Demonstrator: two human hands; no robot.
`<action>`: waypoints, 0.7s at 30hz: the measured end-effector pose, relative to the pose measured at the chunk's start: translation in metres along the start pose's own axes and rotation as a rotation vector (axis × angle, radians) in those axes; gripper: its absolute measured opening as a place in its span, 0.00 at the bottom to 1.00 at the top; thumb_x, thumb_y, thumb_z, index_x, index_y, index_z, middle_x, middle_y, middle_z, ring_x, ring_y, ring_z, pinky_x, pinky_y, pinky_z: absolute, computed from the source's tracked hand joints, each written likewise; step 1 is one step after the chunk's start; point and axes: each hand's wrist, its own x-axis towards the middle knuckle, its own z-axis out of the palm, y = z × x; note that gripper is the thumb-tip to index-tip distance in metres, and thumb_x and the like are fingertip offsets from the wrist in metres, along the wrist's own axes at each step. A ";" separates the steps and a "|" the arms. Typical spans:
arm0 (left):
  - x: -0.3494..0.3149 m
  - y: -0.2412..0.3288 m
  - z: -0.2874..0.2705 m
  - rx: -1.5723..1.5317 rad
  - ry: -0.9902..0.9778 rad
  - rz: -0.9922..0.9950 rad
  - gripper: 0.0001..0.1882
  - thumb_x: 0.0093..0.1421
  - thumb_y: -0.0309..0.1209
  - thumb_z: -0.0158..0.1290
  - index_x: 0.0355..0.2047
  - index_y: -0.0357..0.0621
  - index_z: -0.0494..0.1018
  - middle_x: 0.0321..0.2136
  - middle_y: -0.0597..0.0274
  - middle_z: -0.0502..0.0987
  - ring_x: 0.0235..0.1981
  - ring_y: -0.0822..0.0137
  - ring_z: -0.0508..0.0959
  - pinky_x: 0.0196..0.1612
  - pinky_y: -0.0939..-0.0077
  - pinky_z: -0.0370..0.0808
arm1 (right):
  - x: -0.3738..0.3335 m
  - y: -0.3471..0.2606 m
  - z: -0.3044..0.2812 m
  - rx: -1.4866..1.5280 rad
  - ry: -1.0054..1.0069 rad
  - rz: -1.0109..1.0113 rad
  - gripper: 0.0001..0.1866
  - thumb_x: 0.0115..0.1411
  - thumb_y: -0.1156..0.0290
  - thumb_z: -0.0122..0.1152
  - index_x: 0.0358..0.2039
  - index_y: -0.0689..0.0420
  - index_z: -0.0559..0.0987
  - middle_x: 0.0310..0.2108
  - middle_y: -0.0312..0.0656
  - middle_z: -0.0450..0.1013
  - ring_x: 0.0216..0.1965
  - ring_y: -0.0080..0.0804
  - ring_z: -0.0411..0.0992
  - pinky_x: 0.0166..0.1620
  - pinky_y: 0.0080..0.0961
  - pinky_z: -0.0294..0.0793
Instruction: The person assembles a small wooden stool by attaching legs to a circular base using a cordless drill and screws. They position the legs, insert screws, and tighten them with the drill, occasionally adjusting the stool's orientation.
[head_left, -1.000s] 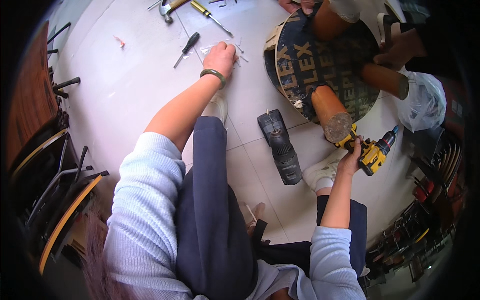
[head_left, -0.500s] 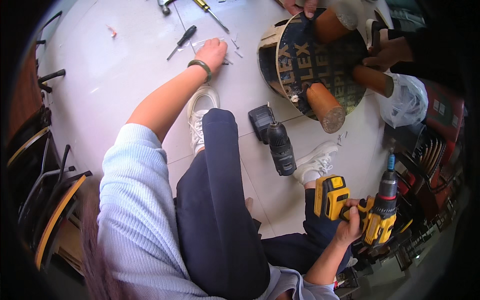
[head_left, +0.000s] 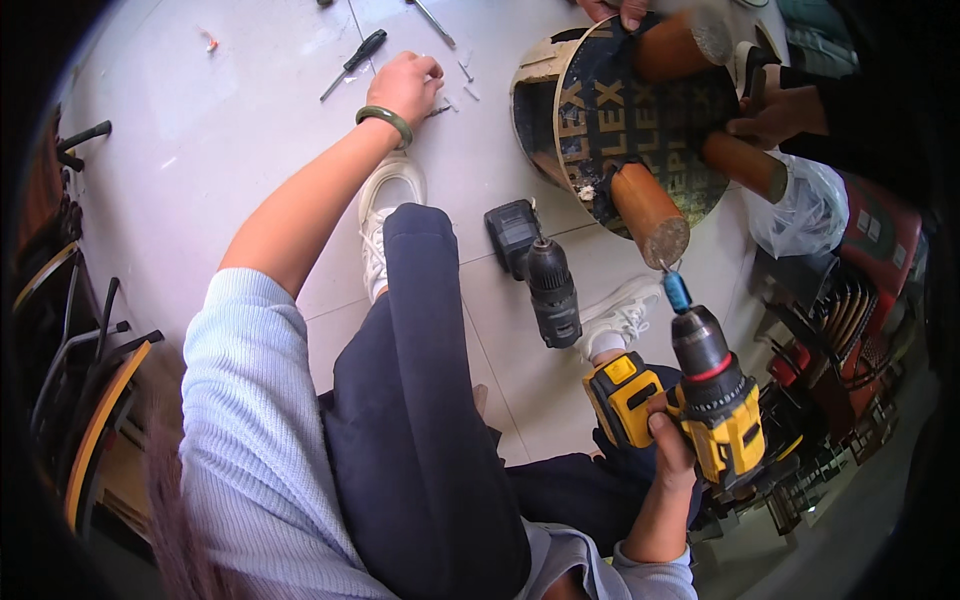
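Observation:
My left hand is low over the floor, fingers curled in; what they hold, if anything, is hidden. Just beside its fingertips lies a small dark bit or screw, with loose screws close by. My right hand grips a yellow and black cordless drill. Its blue-collared bit points up, the tip near the end of one orange-brown leg. Three such legs stick out of a round stool, its black printed underside facing me. Another person's hands hold the stool.
A black cordless drill lies between my shoes. Beyond my left hand are a black-handled screwdriver and another screwdriver's shaft. A clear plastic bag and a red case stand at right; chair legs line the left.
The yellow drill has swung left and turned, bringing its bit close to the nearest leg's end. My left hand stays near the screws, its fingers more curled. The view has shifted slightly.

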 end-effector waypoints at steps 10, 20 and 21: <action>-0.072 0.118 -0.091 -1.879 -0.634 -0.257 0.08 0.65 0.31 0.49 0.40 0.40 0.69 0.39 0.57 0.77 0.36 0.71 0.80 0.35 0.83 0.78 | -0.001 -0.011 0.025 0.210 -0.052 0.079 0.28 0.49 0.77 0.63 0.53 0.61 0.69 0.44 0.46 0.74 0.37 0.29 0.75 0.46 0.28 0.74; -0.103 0.183 -0.085 -2.036 -0.881 -0.578 0.07 0.65 0.31 0.50 0.40 0.41 0.68 0.38 0.60 0.75 0.38 0.71 0.78 0.39 0.80 0.78 | 0.000 -0.017 0.029 0.194 0.001 -0.038 0.28 0.50 0.79 0.62 0.54 0.60 0.69 0.47 0.47 0.74 0.34 0.26 0.73 0.38 0.21 0.71; -0.104 0.183 -0.083 -2.057 -0.873 -0.541 0.07 0.65 0.31 0.50 0.40 0.41 0.68 0.38 0.60 0.75 0.38 0.71 0.78 0.39 0.80 0.78 | 0.000 -0.018 0.030 0.230 0.001 -0.035 0.28 0.50 0.80 0.62 0.54 0.61 0.70 0.47 0.46 0.74 0.33 0.26 0.73 0.36 0.19 0.70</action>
